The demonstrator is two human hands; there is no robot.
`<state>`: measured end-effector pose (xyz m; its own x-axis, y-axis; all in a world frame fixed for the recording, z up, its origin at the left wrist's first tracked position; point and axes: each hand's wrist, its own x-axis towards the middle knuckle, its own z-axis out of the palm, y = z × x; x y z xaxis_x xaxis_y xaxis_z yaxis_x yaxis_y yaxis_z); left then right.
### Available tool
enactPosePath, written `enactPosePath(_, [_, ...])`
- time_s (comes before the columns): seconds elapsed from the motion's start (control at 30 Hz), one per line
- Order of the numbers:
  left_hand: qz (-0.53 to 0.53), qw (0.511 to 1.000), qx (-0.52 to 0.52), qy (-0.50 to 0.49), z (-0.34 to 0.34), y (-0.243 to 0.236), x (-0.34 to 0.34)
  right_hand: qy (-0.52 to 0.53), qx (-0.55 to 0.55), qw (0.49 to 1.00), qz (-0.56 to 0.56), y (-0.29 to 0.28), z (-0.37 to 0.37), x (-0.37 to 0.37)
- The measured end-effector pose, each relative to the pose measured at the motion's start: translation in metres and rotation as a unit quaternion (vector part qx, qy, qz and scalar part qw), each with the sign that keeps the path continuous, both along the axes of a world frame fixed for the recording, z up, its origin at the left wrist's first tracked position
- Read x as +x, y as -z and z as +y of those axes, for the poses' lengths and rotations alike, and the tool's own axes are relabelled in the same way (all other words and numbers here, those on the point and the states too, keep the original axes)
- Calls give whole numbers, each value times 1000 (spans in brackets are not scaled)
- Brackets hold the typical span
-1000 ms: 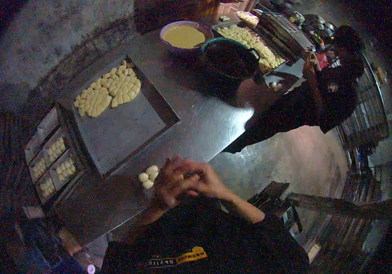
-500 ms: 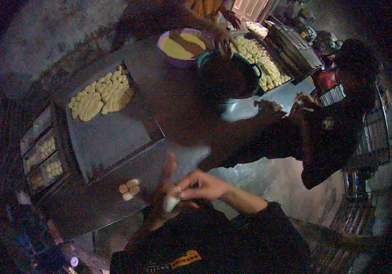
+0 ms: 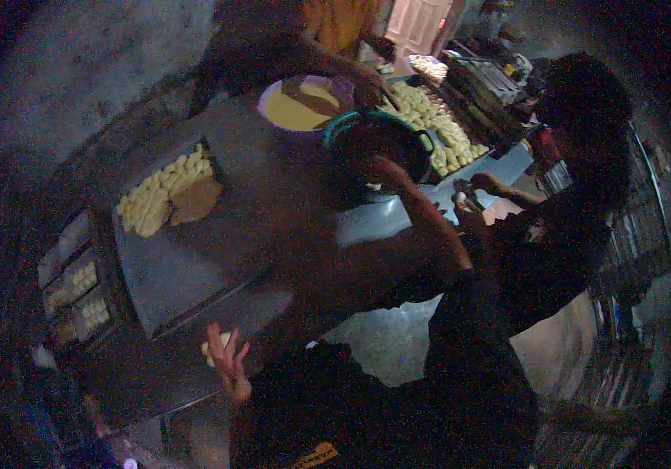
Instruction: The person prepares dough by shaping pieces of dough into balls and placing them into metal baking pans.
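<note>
My left hand (image 3: 230, 361) is open over the near table edge, its fingers spread across small pale dough pieces (image 3: 208, 352) that it partly hides. My right arm stretches far forward, and my right hand (image 3: 384, 170) is at the near side of a dark pot (image 3: 341, 127) with a teal rim. The fingers of that hand are lost in shadow. Something small and whitish (image 3: 373, 187) shows just below them; whether the hand holds it is unclear. Beyond my left hand lies a large dark tray (image 3: 171, 277) with shaped dough pieces (image 3: 155, 195) at its far end.
A purple-rimmed basin (image 3: 266, 109) of pale yellow contents stands left of the pot, with another person's arm over it. A tray of dough pieces (image 3: 437, 121) lies beyond. At right, another person's hands (image 3: 468, 195) hold a small whitish thing. Small divided trays (image 3: 77, 293) sit far left.
My hands have parted from the whitish lump they were both at. The left moved left onto the small dough pieces; the right reached forward to the pot.
</note>
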<state>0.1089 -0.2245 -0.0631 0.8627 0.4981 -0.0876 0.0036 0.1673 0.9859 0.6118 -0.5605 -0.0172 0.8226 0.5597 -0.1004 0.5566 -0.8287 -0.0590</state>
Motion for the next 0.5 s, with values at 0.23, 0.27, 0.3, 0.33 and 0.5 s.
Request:
enactPosePath(0.23, [27,999,-45,-14,3,-18,-1,-31,83,996,2,49,6,17])
enactPosePath(0.27, [25,998,-42,25,-10,-29,16,-22,126,992,2,74,-55,35])
enactPosePath(0.3, [36,998,-4,50,-14,-46,19,-15,113,993,-1,69,-40,32])
enactPosePath(0.33, [47,996,38,64,-14,-59,20,-9,89,996,1,54,-7,20])
enactPosePath(0.5, [-3,983,-109,151,21,-57,24,40,118,987,103,-49,101,-84])
